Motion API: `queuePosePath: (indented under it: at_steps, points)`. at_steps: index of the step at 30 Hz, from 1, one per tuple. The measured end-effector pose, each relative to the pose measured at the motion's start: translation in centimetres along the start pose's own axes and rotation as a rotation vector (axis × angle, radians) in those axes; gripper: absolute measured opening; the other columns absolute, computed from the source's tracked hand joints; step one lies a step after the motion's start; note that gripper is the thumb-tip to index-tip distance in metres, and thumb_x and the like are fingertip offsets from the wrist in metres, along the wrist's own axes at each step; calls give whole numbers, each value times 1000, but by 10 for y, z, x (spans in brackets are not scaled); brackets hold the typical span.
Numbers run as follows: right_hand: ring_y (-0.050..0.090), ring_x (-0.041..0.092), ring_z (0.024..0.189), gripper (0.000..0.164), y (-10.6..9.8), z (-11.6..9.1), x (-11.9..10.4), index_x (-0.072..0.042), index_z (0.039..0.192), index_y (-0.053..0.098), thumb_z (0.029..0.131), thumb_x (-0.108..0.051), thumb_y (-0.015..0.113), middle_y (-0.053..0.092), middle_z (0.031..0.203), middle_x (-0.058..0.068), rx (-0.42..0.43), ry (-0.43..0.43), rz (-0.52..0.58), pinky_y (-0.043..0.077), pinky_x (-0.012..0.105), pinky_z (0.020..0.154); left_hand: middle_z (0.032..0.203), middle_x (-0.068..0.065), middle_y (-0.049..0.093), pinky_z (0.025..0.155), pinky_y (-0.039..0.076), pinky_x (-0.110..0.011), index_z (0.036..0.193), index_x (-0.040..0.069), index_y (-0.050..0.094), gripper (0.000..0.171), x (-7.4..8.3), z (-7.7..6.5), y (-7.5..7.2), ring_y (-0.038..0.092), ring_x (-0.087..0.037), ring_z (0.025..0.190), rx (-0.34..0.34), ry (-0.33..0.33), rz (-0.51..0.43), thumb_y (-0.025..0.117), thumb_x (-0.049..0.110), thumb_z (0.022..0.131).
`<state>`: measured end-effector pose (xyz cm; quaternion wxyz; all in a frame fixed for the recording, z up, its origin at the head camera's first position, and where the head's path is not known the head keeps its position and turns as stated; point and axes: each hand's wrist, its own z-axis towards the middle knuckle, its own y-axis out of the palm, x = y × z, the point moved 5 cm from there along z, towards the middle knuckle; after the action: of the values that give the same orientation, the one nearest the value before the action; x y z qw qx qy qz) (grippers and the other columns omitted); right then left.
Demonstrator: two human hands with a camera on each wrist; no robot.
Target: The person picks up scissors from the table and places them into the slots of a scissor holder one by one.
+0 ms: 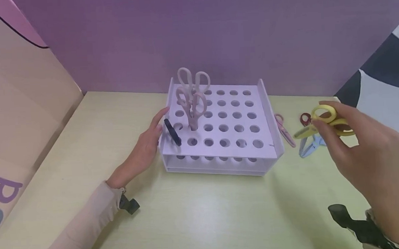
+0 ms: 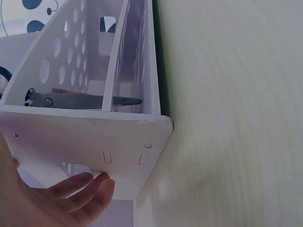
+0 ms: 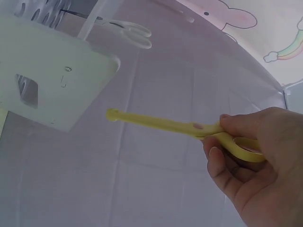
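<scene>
My right hand pinches yellow scissors by their handles, held up to the right of a white rack. In the right wrist view the yellow scissors stretch out from thumb and fingers, blades together. My left hand rests against the rack's left side, its fingertips on the outer panel beside a cut-out slot in the left wrist view. Standing in the rack's holes are white scissors, pink scissors and black-handled scissors, whose dark blades run down inside.
Right of the rack, pink scissors, light blue scissors and a dark red handle lie on the pale wooden table, partly behind the right hand. A purple wall stands behind; printed panels flank both sides.
</scene>
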<state>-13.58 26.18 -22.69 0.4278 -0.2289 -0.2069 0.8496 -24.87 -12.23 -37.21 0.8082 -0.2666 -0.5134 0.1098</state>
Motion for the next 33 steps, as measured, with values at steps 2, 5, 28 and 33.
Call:
queuePosePath:
  at_steps: [2,5,28,33]
  points:
    - [50,-26,99,53,-2,1,-5,8,112,70,97,-42,63,72,97,23,37,-11,18,37,1,83,133,-9,60,82,52,-44,156,44,21,47,0,0,-1,65,-22,92,-2,-9,-5,20,46,109]
    - [53,-23,98,50,-3,1,-11,9,109,71,95,-39,67,72,95,23,101,-17,40,38,2,83,129,-10,62,83,51,-45,156,45,21,47,-1,0,-2,65,-23,91,-4,-19,-4,21,46,109]
    - [64,7,78,55,35,12,-39,6,107,72,96,-47,62,74,93,15,32,-93,229,43,7,77,121,-13,63,79,50,-43,156,44,21,47,4,-5,-8,62,-24,84,1,-14,6,21,44,109]
    - [62,-8,87,33,53,17,-36,6,109,70,88,-20,75,74,94,11,-64,-85,323,47,8,75,131,-11,61,82,52,-45,156,47,20,47,1,-3,-6,66,-23,89,-9,-19,-3,20,47,109]
